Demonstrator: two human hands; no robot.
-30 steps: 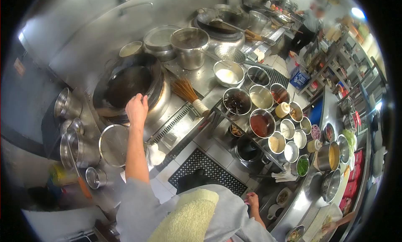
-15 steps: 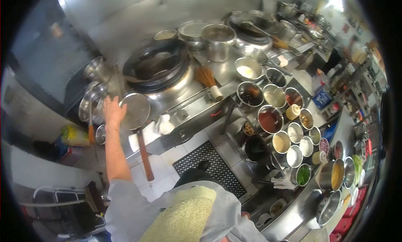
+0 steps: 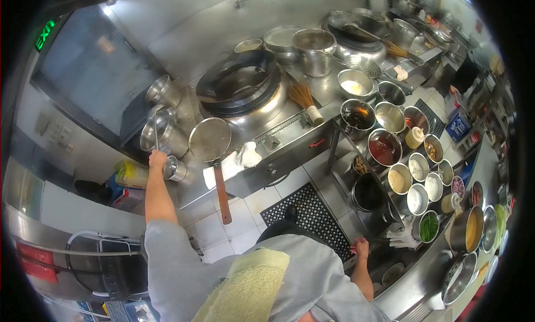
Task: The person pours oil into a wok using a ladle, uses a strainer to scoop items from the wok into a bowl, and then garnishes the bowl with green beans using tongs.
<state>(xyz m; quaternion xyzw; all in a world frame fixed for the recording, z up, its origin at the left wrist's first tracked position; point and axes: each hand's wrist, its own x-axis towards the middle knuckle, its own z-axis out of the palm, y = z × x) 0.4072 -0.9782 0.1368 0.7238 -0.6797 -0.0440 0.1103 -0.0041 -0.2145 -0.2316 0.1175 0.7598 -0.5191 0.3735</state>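
Long-handled utensil (image 3: 155,134) in a steel pot (image 3: 177,140), left of the wok (image 3: 237,86); left hand (image 3: 157,158) closed on its handle.

Utensil: metal shaft leaning over the pot rim, working end not distinguishable. Right hand (image 3: 360,247): well apart from the left, low by the side counter near white gloves (image 3: 402,238), fingers curled; whether it holds anything cannot be told. Adjacent: small steel pot (image 3: 176,169), just beside the left hand; mesh strainer (image 3: 210,140), its wooden handle (image 3: 222,196) jutting past the counter edge over a white cloth (image 3: 245,156). Hazards, as judged: levering the shaft against the rim could tip the pot; a sideways wrist could knock the small pot; a passing sleeve could catch the strainer handle and drop it.
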